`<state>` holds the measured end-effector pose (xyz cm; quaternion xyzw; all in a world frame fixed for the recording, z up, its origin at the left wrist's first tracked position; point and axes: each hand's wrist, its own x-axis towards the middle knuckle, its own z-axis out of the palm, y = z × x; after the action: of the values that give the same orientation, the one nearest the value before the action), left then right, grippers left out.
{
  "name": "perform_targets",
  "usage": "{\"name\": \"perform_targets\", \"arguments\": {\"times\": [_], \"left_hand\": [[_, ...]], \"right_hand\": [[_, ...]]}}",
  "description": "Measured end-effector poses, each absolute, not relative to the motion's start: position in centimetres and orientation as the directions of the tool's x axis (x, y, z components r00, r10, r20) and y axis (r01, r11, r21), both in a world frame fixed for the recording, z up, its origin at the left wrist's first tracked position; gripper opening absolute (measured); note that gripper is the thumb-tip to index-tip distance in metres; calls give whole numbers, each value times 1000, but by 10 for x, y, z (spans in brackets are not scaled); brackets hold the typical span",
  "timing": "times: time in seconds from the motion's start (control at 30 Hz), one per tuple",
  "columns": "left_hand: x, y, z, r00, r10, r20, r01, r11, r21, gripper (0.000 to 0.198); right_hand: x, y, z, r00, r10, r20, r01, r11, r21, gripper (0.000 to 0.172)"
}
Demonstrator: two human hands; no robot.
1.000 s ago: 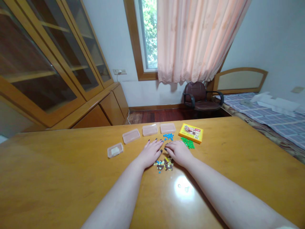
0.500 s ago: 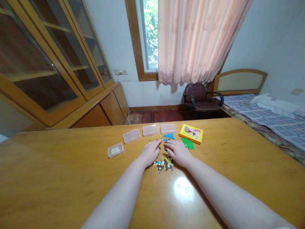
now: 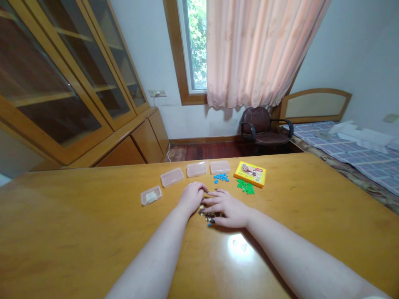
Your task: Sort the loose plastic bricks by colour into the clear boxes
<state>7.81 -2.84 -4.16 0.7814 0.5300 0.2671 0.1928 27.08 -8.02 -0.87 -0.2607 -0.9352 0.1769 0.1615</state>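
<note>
A heap of small mixed-colour bricks (image 3: 212, 215) lies on the wooden table (image 3: 93, 224), mostly covered by my hands. My right hand (image 3: 226, 207) lies over the heap with fingers spread flat towards the left. Beside it, my left hand (image 3: 191, 196) rests with fingers curled inward at the heap's upper left edge; what they hold, if anything, is hidden. A small group of blue bricks (image 3: 221, 178) and a group of green bricks (image 3: 245, 186) lie just beyond the hands.
Three clear plastic boxes (image 3: 196, 169) stand in a row behind the hands, and one more box (image 3: 151, 195) sits to the left. A yellow box (image 3: 249, 173) lies at the right. Beyond the table are a chair (image 3: 263, 126), a bed and glass-door cabinets.
Both hands drew back from flat on the table beyond the heap. My right hand now covers the heap with fingers pointing left, and my left hand's fingers have curled in.
</note>
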Motion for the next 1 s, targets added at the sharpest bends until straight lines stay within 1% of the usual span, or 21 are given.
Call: {"name": "perform_targets", "arguments": {"times": [0.07,0.13,0.17,0.27,0.33,0.43,0.5,0.57,0.6,0.67,0.73,0.77,0.83,0.9,0.97,1.0], "left_hand": [[76,-25,-45,273,939,211,697,-344,629,26],[74,-22,-48,211,952,221,650,-306,695,27],[74,-21,-49,167,959,227,620,-282,732,27],[72,-18,-51,63,974,218,545,-216,810,27],[72,-18,-52,43,979,198,526,-191,829,27],[74,-18,-53,47,982,185,511,-183,840,27],[75,-18,-54,55,981,186,507,-188,841,27],[75,-18,-53,63,980,187,510,-192,839,27],[74,-18,-53,67,980,187,511,-195,837,27],[74,-18,-52,76,980,184,516,-196,834,27],[73,-18,-50,83,980,179,533,-196,823,27],[73,-18,-50,90,980,179,548,-199,813,27],[74,-20,-48,141,971,195,582,-240,777,29],[75,-22,-46,257,940,225,609,-338,718,35],[77,-25,-44,387,890,242,627,-446,639,39],[78,-27,-43,436,867,241,636,-487,599,40]], "right_hand": [[264,-89,-10,-822,548,156,455,796,-399,52],[256,-99,-13,-809,576,114,494,773,-398,73],[252,-105,-14,-816,571,89,497,772,-396,76],[244,-116,-16,-848,529,32,484,797,-361,69],[242,-116,-17,-844,537,9,503,796,-336,68],[244,-108,-21,-774,634,4,605,741,-292,69],[245,-102,-27,-711,702,32,671,691,-269,70],[247,-96,-32,-666,743,70,700,655,-283,72],[248,-93,-34,-634,766,102,712,631,-308,70],[251,-87,-37,-507,844,175,740,530,-415,56],[255,-79,-40,-279,936,213,716,351,-604,42],[258,-74,-41,-185,959,214,651,283,-705,41],[264,-65,-43,-122,965,233,496,262,-828,38],[268,-59,-47,-43,979,201,345,203,-916,39],[269,-56,-49,-38,985,169,273,173,-946,41],[269,-56,-50,-59,986,159,268,169,-949,41]]}}
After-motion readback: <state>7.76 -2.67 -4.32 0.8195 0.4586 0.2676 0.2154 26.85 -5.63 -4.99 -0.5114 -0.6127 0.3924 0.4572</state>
